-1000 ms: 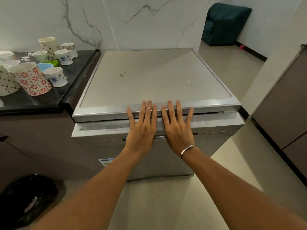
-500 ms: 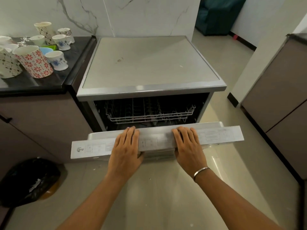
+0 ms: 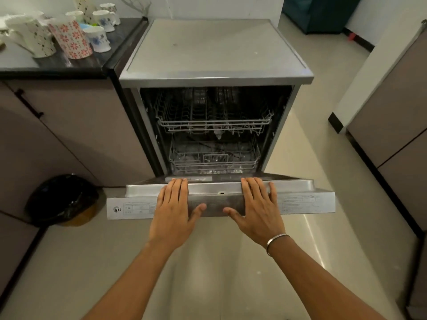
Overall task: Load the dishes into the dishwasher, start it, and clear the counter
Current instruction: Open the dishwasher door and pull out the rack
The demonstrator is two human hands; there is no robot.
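Note:
The steel dishwasher (image 3: 215,47) stands beside the black counter (image 3: 76,65). Its door (image 3: 305,202) hangs lowered close to flat toward me. My left hand (image 3: 172,211) and my right hand (image 3: 258,211) both hold the door's top edge, fingers over the inner lip and thumbs on the control panel. Inside, the upper rack (image 3: 215,123) and the lower rack (image 3: 215,160) show no dishes. On the counter stand several cups: a tall red-flowered one (image 3: 71,40), a blue-flowered mug (image 3: 98,41) and a dotted white one (image 3: 34,38).
A bin lined with a black bag (image 3: 62,199) sits on the floor left of the door. Brown cabinets (image 3: 392,116) line the right side, with a strip of tiled floor between them and the dishwasher. A teal seat (image 3: 321,12) is at the back.
The door went from closed to lowered almost flat, with both hands riding down on its top edge. Both racks have come into sight.

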